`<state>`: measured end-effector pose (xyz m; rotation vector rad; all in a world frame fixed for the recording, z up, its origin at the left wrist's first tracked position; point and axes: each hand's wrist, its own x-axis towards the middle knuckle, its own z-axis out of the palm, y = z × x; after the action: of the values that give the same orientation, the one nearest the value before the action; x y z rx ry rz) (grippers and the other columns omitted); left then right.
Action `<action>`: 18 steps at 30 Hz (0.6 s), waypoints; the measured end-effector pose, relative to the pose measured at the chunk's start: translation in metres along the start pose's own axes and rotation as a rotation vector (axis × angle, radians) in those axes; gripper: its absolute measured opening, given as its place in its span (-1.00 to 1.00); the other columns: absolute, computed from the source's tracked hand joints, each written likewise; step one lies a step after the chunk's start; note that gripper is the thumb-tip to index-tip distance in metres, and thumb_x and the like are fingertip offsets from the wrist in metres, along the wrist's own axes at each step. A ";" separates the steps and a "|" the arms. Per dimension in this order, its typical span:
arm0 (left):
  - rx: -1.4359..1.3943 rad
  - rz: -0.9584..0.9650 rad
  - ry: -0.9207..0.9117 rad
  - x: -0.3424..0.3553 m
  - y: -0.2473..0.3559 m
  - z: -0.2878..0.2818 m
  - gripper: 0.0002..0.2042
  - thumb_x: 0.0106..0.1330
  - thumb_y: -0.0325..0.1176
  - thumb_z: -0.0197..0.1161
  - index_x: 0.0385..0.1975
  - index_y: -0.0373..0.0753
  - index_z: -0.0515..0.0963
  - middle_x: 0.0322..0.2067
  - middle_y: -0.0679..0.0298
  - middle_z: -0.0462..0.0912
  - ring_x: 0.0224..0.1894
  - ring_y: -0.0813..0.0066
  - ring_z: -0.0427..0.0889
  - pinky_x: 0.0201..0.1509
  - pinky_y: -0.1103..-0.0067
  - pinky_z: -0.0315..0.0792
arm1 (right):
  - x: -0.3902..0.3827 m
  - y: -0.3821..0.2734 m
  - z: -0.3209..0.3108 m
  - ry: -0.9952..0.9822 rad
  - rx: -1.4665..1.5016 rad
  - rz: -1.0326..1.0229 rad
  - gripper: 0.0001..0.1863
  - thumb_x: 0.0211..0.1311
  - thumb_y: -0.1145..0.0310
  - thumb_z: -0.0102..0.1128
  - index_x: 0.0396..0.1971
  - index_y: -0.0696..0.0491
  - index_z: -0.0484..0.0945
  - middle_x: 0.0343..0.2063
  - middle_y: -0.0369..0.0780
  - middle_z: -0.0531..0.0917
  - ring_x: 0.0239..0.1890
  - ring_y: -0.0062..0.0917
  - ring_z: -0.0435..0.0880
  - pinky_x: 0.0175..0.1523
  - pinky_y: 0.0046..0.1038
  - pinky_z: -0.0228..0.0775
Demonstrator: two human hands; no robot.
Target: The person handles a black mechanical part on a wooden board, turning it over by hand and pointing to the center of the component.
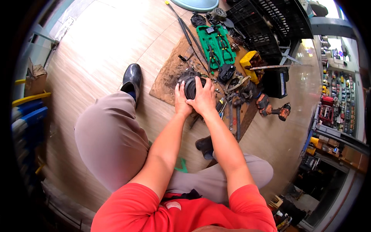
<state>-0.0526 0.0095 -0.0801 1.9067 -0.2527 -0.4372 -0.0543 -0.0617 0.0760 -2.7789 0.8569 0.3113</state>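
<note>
My left hand [182, 99] and my right hand [203, 94] are both closed round a dark, round, grooved part [190, 86] on a stained board [164, 87]. My left fingers grip its left side and my right fingers its right side, with my thumbs low at the front. Just beyond it lie an open green tool case [215, 42] with pliers and a small black object [225, 74]. Beside my right hand are several loose wrenches and long metal tools [237, 120].
An orange-black cordless drill [264, 105] lies at the right, near a yellow container [249, 62] and black plastic crates [253, 21]. Long rods [184, 29] and a blue basin [195, 3] lie at the back. Blue and yellow items [29, 116] stand far left; shelves [340, 100] line the right.
</note>
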 end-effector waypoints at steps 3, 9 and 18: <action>0.017 0.004 -0.006 -0.002 0.009 0.000 0.03 0.08 -0.21 0.56 0.54 0.05 0.00 0.49 -0.07 0.05 0.44 -0.12 0.27 0.46 0.26 0.29 | 0.005 0.002 -0.009 -0.066 -0.006 0.029 0.17 -0.26 0.18 0.73 0.44 -0.08 0.19 0.33 0.12 0.24 0.35 0.11 0.30 0.37 -0.01 0.32; -0.084 -0.028 0.066 0.002 0.001 0.008 0.00 0.01 -0.29 0.57 0.50 0.17 0.13 0.50 -0.05 0.06 0.44 -0.12 0.27 0.45 0.23 0.31 | 0.014 -0.007 -0.017 -0.116 -0.040 -0.004 0.14 -0.25 0.19 0.72 0.40 -0.02 0.21 0.30 0.16 0.26 0.31 0.13 0.34 0.36 -0.03 0.32; -0.126 0.000 0.069 -0.003 0.003 0.008 -0.03 0.03 -0.36 0.55 0.48 0.22 0.15 0.50 -0.07 0.05 0.42 -0.16 0.31 0.41 0.23 0.36 | 0.019 -0.001 -0.015 -0.143 -0.059 -0.019 0.14 -0.27 0.21 0.73 0.39 0.00 0.20 0.30 0.18 0.25 0.28 0.16 0.35 0.35 -0.01 0.32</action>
<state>-0.0581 0.0025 -0.0792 1.7948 -0.1757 -0.3775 -0.0364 -0.0746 0.0859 -2.7762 0.7986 0.5331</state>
